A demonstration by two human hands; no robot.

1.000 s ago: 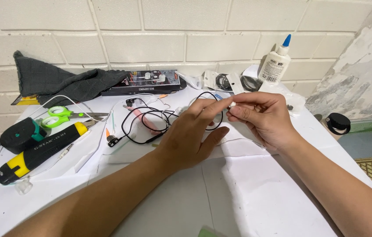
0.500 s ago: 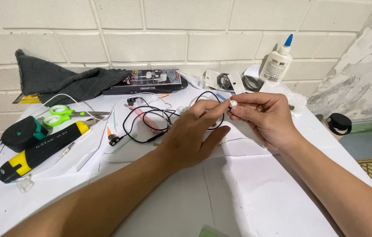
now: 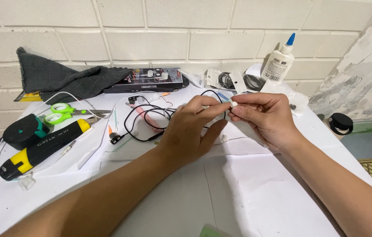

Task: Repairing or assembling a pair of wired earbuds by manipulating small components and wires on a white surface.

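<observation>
My left hand [image 3: 192, 131] and my right hand [image 3: 265, 118] meet above the white table [image 3: 247, 193]. Between their fingertips they pinch a small white earbud piece [image 3: 234, 104]. A thin white wire runs from it down to the table under my right hand. A tangle of black earphone cable [image 3: 144, 118] lies just left of my left hand, part of it hidden behind the fingers.
At the left lie green-handled scissors [image 3: 61, 113], a black and yellow tool [image 3: 41, 147] and a black tape roll [image 3: 23, 130]. A dark cloth [image 3: 59, 79], a black earphone box [image 3: 151, 79] and a white glue bottle [image 3: 279, 61] stand by the brick wall. A black cap [image 3: 339, 123] sits at right.
Both hands stay together at the same place; the fingers have shifted slightly on the small white piece. The view has moved a little.
</observation>
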